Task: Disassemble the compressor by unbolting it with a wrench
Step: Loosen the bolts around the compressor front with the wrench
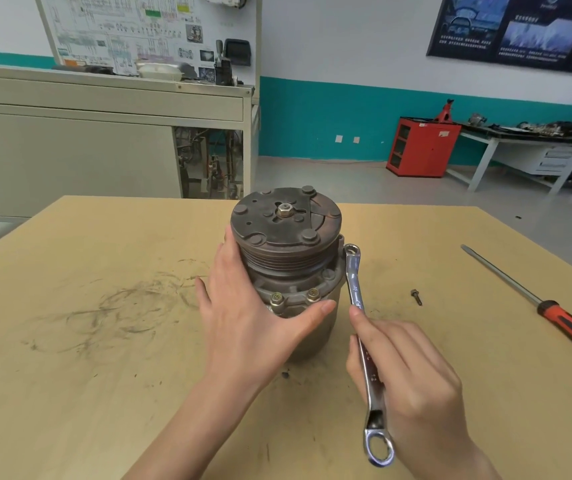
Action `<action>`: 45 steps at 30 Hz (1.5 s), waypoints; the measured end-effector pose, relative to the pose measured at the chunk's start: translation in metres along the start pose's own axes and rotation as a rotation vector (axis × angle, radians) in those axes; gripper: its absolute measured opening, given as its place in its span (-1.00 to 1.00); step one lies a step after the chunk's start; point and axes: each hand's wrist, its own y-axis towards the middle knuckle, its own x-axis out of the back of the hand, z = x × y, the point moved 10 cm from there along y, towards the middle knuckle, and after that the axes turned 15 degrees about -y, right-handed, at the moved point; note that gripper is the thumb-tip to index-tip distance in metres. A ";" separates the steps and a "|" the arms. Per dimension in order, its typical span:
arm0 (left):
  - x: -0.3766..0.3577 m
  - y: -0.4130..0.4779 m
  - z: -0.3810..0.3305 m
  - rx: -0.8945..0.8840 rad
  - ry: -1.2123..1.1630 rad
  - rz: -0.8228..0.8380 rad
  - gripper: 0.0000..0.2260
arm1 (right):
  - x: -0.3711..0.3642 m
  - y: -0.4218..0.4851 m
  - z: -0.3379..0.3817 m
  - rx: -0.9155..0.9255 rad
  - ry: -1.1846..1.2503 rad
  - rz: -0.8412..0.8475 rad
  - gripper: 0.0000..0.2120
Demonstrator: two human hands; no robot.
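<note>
1. Where the wrench (372, 375) shows stamped writing, "12" reads on the shaft near the palm. The marks farther up are too small to read.
2. Compressor (286, 237): stands upright at mid-counter (104, 341), rusty clutch plate on top with a centre nut. Two bolt heads show on the front flange. No label is legible.
3. Wall board and dark poster behind: print too fine to read.
4. Far ring end of the wrench lies against the compressor's right flange. Whether it sits on a bolt cannot be told.
5. Screwdriver (554, 317): on the counter at right, its red-and-black handle cut off by the frame edge.
6. Loose bolt (416, 297): lying between wrench and screwdriver.
7. Left hand (243, 317): released, with palm and straight fingers pressed to the compressor's left side and thumb stretched across the front below the flange.
8. Right hand (412, 379): grasping the wrench shaft with fingers curled under and forefinger along it. The near ring end juts out past the palm.
</note>
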 end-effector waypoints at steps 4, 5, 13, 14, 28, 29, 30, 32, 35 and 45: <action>0.000 -0.001 0.000 -0.007 0.003 -0.006 0.16 | -0.004 0.003 0.002 -0.026 0.059 0.027 -0.74; -0.001 -0.001 0.000 -0.004 0.005 -0.008 0.16 | -0.004 0.004 0.001 -0.034 0.078 0.028 -0.73; -0.001 -0.001 -0.004 -0.001 -0.013 -0.042 0.11 | -0.005 -0.003 -0.012 -0.177 0.235 0.002 -0.80; -0.001 -0.001 -0.004 -0.005 -0.014 -0.042 0.11 | -0.005 -0.003 -0.013 -0.185 0.240 0.000 -0.80; 0.003 0.010 0.005 -0.028 -0.157 0.002 0.05 | -0.020 -0.014 -0.044 -0.341 0.743 0.069 -0.83; 0.004 0.011 0.006 -0.027 -0.171 0.019 0.04 | -0.026 -0.014 -0.051 -0.345 0.814 0.104 -0.81; 0.005 0.013 0.008 -0.025 -0.182 0.036 0.04 | -0.034 -0.014 -0.059 -0.358 0.897 0.145 -0.80; 0.006 0.015 0.009 -0.024 -0.199 0.065 0.02 | -0.050 -0.013 -0.073 -0.411 1.101 0.209 -0.76; 0.006 0.016 0.010 -0.027 -0.218 0.083 -0.01 | -0.080 -0.010 -0.087 -0.573 1.459 0.276 -0.71; 0.005 0.016 0.013 -0.035 -0.201 0.082 -0.03 | -0.176 0.025 -0.062 -0.739 2.013 0.948 -0.75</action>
